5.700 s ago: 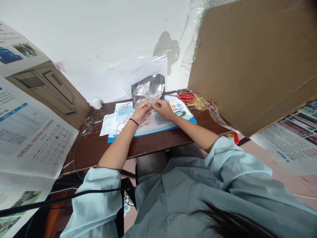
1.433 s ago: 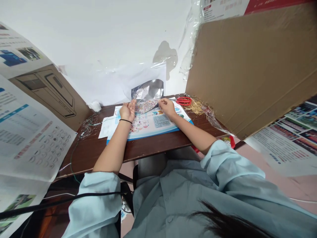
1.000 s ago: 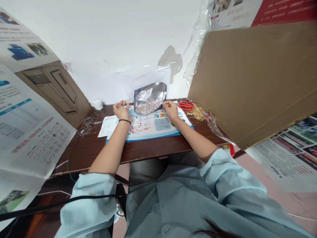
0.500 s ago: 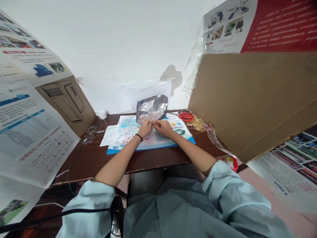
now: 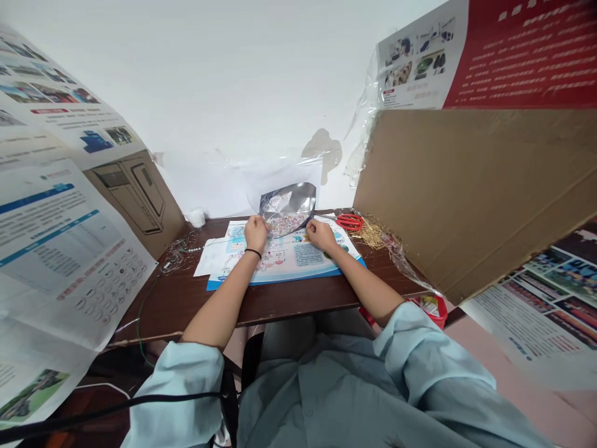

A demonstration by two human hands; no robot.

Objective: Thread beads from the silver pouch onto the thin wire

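Observation:
A dark, silvery pouch (image 5: pixel 289 218) stands open against the wall, with many small pale and pink beads inside. My left hand (image 5: pixel 256 234), a black band at its wrist, is closed at the pouch's left edge. At the lower right of the pouch my right hand (image 5: pixel 319 234) is closed too, its fingertips pinched. What either hand grips is too small to make out. Printed sheets with a blue border (image 5: pixel 298 272) lie under both hands. Thin thread with white beads (image 5: pixel 193 249) lies left of the sheets.
Red-handled scissors (image 5: pixel 349 222) and a heap of golden sticks (image 5: pixel 370 234) lie at the right. Cardboard panels stand at the left (image 5: pixel 140 202) and right (image 5: pixel 466 186). Tangled clear thread (image 5: pixel 180 256) is at the left, and a red container (image 5: pixel 436 312) sits below the table's right edge.
My hands, together in front of the pouch before, have moved apart, the left one leftward and the right one rightward. The view has shifted slightly.

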